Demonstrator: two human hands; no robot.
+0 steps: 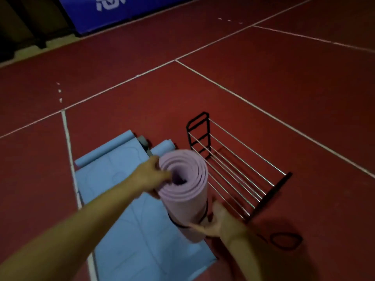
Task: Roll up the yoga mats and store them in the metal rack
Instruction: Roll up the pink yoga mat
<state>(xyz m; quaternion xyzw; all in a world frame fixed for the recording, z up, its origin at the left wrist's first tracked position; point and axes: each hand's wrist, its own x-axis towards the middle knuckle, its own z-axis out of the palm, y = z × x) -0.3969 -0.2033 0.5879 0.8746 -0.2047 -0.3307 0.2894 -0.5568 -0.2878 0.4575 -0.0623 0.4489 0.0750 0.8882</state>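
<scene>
Left hand (151, 177): I see it gripping the top rim of the pink roll (185, 191), thumb inside the coil.
Right hand (218, 222): it clasps the roll's lower end at the black strap (205, 211).
Pink roll: upright between my hands.
Blue mat (121, 201): flat under my left arm.
Rack (233, 169): just right of the roll, beyond my right hand.
Loop (284, 240): on the floor (263, 82), right of my right wrist.

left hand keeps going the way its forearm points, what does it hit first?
The rolled pink mat: the left hand already grips its top end. Beyond the roll in that line stands the metal rack, though depth is hard to judge.
</scene>
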